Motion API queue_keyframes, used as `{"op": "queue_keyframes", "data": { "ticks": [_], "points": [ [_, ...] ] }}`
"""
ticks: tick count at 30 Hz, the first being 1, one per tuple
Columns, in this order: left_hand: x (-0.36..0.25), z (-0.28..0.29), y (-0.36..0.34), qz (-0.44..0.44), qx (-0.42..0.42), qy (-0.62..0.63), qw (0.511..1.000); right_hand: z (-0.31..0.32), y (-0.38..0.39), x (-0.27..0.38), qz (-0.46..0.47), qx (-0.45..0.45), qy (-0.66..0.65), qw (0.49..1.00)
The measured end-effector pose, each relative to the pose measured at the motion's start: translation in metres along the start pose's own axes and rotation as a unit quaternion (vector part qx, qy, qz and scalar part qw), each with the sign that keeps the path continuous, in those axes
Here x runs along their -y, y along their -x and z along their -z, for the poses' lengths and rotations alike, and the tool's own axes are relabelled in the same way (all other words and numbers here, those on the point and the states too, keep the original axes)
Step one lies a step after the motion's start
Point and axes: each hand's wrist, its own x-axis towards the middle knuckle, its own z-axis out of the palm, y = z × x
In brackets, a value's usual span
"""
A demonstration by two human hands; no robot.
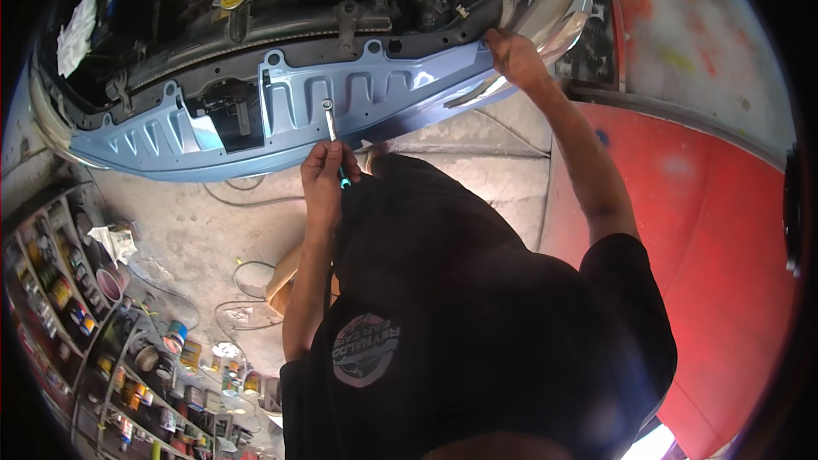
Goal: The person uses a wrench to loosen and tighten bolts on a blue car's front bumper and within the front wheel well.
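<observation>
Gripping wrench (331, 123) in closed left hand (323, 163), near lower edge of bumper (294, 106), with right hand (516, 60) curled at upper right corner, hold unclear

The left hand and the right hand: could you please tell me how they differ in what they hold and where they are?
The left hand holds a silver wrench, while no tool can be seen in the right hand. The left hand is near the middle of the blue bumper, by its lower edge in the picture; the right hand is at the bumper's upper right corner. Both hands are bare.
</observation>
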Motion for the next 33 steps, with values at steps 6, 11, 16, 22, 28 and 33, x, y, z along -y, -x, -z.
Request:
{"op": "queue_keyframes", "data": {
  "ticks": [6, 11, 16, 22, 28, 33],
  "points": [
    [0.001, -0.008, -0.004, 0.0, 0.019, -0.009, 1.0, -0.005, 0.001, 0.001, -0.007, 0.009, 0.035, 0.999],
    [-0.002, -0.025, -0.008, 0.006, 0.054, -0.024, 0.998, -0.008, 0.002, 0.0, -0.05, 0.047, 0.039, 0.997],
    [-0.007, -0.051, -0.009, 0.047, 0.092, -0.013, 0.995, -0.023, 0.014, -0.037, -0.14, -0.002, -0.151, 0.979],
    [0.004, -0.062, -0.012, 0.06, 0.126, -0.045, 0.989, 0.012, 0.002, -0.011, -0.047, 0.047, -0.063, 0.996],
    [0.001, -0.073, -0.01, 0.073, 0.134, -0.059, 0.987, -0.001, -0.008, -0.002, 0.012, 0.078, 0.083, 0.993],
    [0.004, -0.074, -0.009, 0.072, 0.118, -0.055, 0.989, -0.025, -0.003, -0.015, 0.013, 0.058, 0.094, 0.994]
  ]
}}
